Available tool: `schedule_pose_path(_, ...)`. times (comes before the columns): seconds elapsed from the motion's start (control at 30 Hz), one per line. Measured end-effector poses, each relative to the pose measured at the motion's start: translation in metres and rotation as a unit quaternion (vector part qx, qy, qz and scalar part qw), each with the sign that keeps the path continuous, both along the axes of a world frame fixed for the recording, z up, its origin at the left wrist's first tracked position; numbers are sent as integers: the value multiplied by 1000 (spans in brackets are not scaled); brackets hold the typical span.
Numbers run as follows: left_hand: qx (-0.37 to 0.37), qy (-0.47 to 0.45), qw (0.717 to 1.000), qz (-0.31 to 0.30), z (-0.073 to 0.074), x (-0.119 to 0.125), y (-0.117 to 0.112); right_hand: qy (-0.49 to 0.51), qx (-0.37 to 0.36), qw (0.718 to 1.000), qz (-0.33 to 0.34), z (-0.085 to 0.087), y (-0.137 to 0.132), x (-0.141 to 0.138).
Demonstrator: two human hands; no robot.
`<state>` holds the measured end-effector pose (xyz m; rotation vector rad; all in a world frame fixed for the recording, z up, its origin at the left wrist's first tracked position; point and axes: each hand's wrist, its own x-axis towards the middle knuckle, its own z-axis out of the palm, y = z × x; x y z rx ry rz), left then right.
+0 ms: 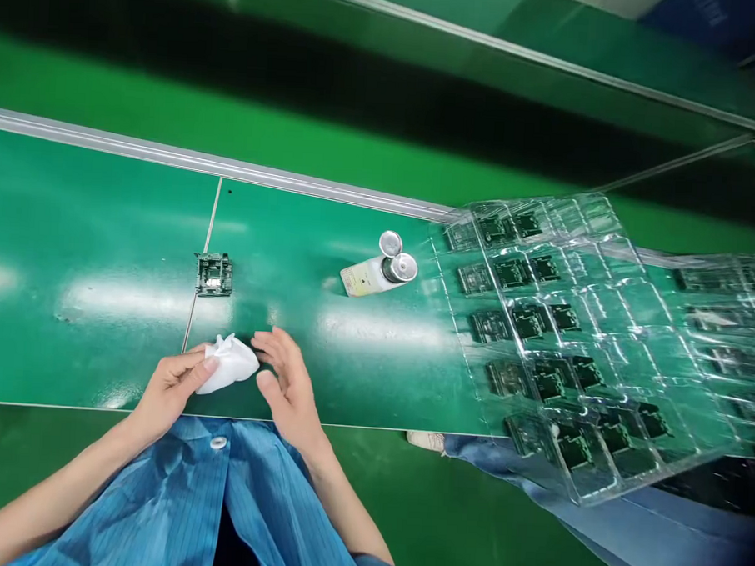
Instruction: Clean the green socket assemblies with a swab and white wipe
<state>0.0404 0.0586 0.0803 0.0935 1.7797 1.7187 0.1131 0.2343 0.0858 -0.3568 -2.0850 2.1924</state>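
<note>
A crumpled white cloth (231, 365) is pinched in my left hand (171, 384), thumb on top, near the front edge of the green table. Just to the right of the cloth, my right hand (289, 388) is raised with its fingers apart and holds nothing. Beyond my left hand, a small circuit board assembly (214, 276) rests on the table across a seam. A white bottle (366, 277) with a yellowish label and a flipped-open silver lid stands farther off, to the right of the board.
Clear plastic trays (607, 326) on the right carry several circuit boards in their compartments and overhang the table's front edge. More boards in plastic (732, 319) lie farther right. A metal rail (170, 156) runs along the back. Another person's leg (500, 464) is below the trays.
</note>
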Motion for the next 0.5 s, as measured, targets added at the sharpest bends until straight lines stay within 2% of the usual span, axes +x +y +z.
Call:
schedule_pose_path(0.07,11,-20,1000,-3,-1,-1,-3,10,-10,999,43,-2,-4,-5)
schedule_pose_path(0.13,18,-33,999,9,0,-4,-6,10,15,998,53,-2,-3,-9)
schedule_pose_path(0.37,47,-31,990,132,8,-15,-13,10,49,997,-63,1,19,-7)
schedule_pose_path(0.5,50,-19,988,144,8,-9,-12,11,82,989,-121,-1,23,-1)
